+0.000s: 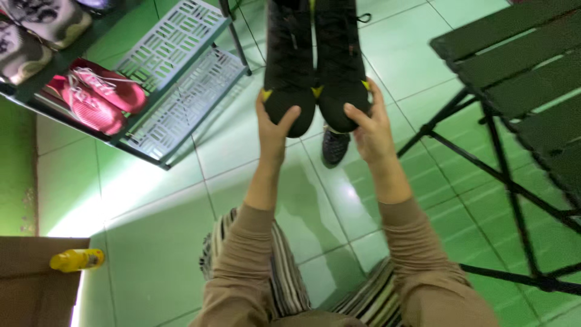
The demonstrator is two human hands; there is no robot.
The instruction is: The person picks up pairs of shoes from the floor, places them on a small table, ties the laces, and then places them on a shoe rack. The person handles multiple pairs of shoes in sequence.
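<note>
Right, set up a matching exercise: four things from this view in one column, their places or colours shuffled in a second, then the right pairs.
Things:
1. black shoes
2. pink sneakers
3. yellow bottle
4. folding table

Places:
A. on the brown box at lower left
B. on the grey rack's lower shelf
C. dark slats at the right edge
D. held up side by side, one in the left hand, one in the right hand

Pairs: 1-D, 2-B, 3-A, 4-C
</note>
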